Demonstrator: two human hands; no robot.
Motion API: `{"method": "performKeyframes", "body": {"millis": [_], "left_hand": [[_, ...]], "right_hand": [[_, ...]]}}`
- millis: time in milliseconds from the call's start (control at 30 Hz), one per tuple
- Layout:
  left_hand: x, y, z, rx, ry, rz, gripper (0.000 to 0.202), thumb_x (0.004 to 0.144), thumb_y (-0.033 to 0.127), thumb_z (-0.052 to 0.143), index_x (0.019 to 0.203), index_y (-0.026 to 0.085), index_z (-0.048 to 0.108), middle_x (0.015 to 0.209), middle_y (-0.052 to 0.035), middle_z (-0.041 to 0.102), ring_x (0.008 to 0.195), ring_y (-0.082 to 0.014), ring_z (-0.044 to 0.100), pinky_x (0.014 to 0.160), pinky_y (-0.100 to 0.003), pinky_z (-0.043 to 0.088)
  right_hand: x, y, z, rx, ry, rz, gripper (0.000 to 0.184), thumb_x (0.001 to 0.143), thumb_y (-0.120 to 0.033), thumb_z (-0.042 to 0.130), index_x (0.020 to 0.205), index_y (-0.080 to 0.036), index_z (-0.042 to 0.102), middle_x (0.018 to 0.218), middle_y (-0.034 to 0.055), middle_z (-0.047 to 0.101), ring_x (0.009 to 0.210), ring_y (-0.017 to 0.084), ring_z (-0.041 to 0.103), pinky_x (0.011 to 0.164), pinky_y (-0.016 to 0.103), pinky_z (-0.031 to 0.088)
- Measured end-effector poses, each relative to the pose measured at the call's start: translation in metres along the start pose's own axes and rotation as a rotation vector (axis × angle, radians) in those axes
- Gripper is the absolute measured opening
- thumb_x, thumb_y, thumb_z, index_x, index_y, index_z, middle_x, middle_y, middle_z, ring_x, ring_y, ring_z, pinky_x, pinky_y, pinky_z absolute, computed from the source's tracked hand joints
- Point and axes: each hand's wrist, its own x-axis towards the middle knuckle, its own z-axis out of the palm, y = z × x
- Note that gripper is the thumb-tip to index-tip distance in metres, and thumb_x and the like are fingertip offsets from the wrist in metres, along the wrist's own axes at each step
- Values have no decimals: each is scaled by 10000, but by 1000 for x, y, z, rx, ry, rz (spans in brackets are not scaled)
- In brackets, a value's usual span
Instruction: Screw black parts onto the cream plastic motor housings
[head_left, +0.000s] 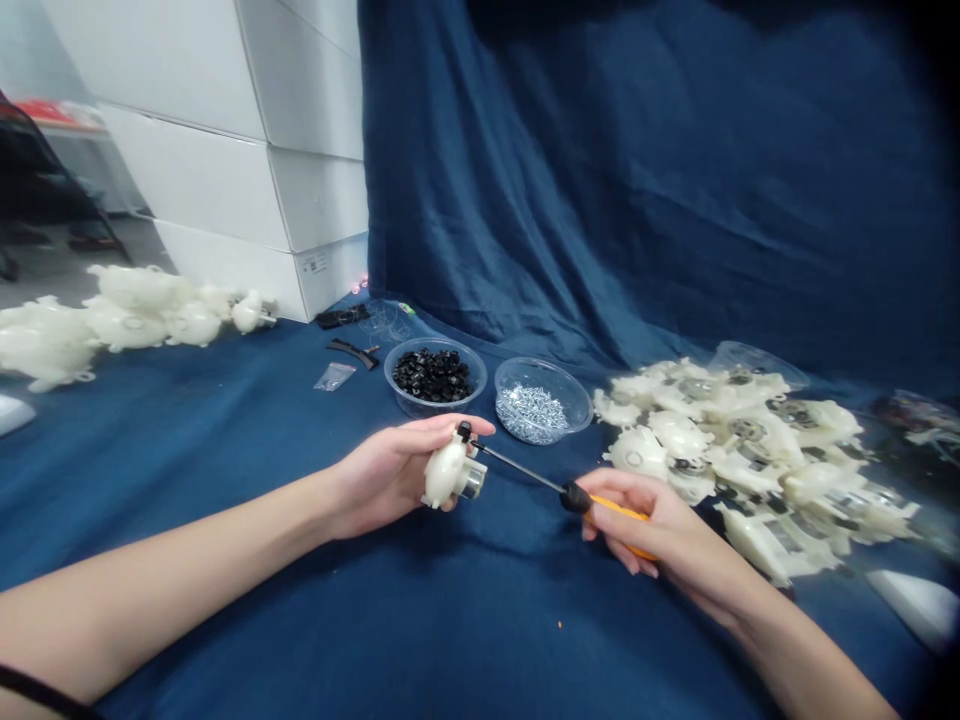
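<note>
Left hand (386,478) clamped on white plastic housing (445,470), right hand (645,525) apart, gripping screwdriver (525,472); a slipped tip could jab the left hand.

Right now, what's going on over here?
A person is working with both bare hands over a blue cloth. The left hand grips a white plastic housing fitted with a small metal cylinder. The right hand holds an orange-handled screwdriver, its shaft reaching to a black part on top of the housing. Beyond them sit a bowl of black parts and a bowl of silver screws, with piles of white housings to either side.
</note>
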Motion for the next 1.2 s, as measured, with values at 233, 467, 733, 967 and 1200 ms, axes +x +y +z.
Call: {"method": "performKeyframes", "body": {"millis": [233, 467, 733, 967, 1200], "left_hand": [[-2, 2, 4, -72, 33, 15, 323, 957, 310, 585, 1256, 208, 653, 1050, -64, 545, 862, -198, 613, 640, -293, 504], [1, -1, 5, -139, 51, 1, 185, 945, 284, 594, 1074, 159, 640, 1005, -52, 535, 809, -184, 613, 603, -292, 501], [0, -1, 7, -89, 29, -10, 192, 939, 282, 600, 1099, 177, 612, 974, -50, 545, 792, -183, 622, 582, -274, 495], [0, -2, 10, -51, 51, 50, 115, 938, 279, 614, 979, 180, 572, 1041, -45, 559, 809, -173, 619, 610, -286, 512], [0, -1, 8, 9, 66, 58, 207, 954, 303, 595, 1133, 201, 619, 1000, -42, 545, 791, -170, 617, 595, -280, 503]], "right_hand": [[2, 15, -6, -715, 399, -871, 302, 892, -171, 708, 1186, -237, 704, 1055, 63, 740, 908, 186, 699, 830, 296, 536], [-1, 12, -3, -553, 335, -688, 198, 905, -265, 706, 1089, -218, 762, 890, 55, 743, 743, 168, 681, 661, 265, 522], [3, 2, 0, -97, 143, -125, 419, 832, -507, 740, 1046, -147, 737, 762, 58, 718, 487, 80, 505, 458, 211, 372], [0, 12, -3, -589, 482, -658, 170, 834, -329, 779, 984, -249, 774, 938, 29, 771, 809, 186, 714, 775, 289, 552], [-2, 11, -1, -471, 430, -526, 187, 837, -368, 774, 967, -236, 795, 934, 45, 780, 803, 200, 717, 724, 297, 548]]}}
